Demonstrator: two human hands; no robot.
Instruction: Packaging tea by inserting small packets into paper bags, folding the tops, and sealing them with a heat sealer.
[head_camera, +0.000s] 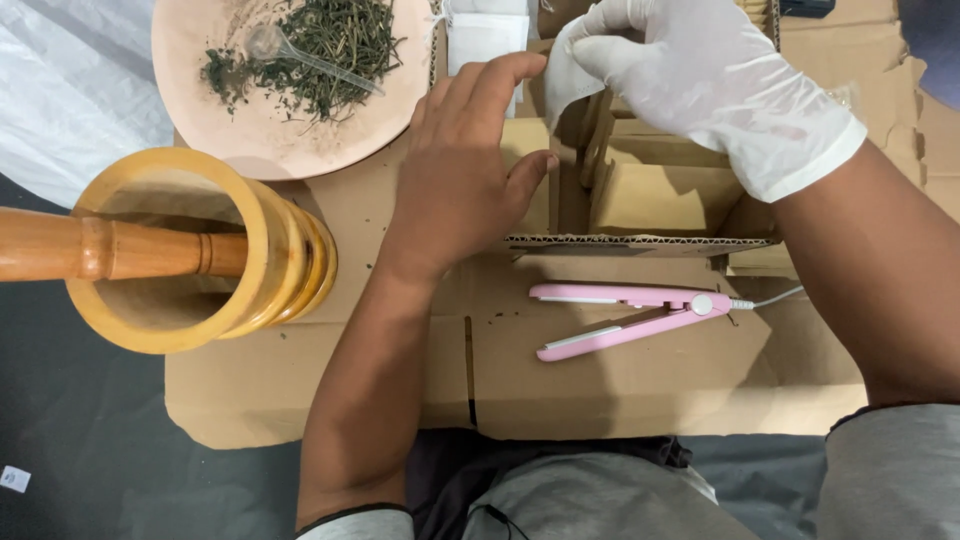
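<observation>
- Small white pouch (562, 80) above the cardboard divider box (640, 200), pinched between both hands
- Gloved right hand (700, 85) grips its top edge
- Bare left hand (465, 165) fingertips touch its left side
- Pink mini sealer (625, 318) lies open on cardboard sheet (620, 390), near the box

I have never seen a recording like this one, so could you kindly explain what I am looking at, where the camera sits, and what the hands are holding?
There is no machine here: a camera worn on a person's head looks down at their own two hands. The bare left hand and the gloved right hand hold a small white paper pouch between them, above a cardboard divider box. Everything rests on flattened cardboard. To the left stands a wooden mortar with its pestle lying in it. Behind it, a pink plate carries dried green herbs and a clear plastic spoon. Near the person lies a small open pink clamp-like tool with a cord, untouched.
</observation>
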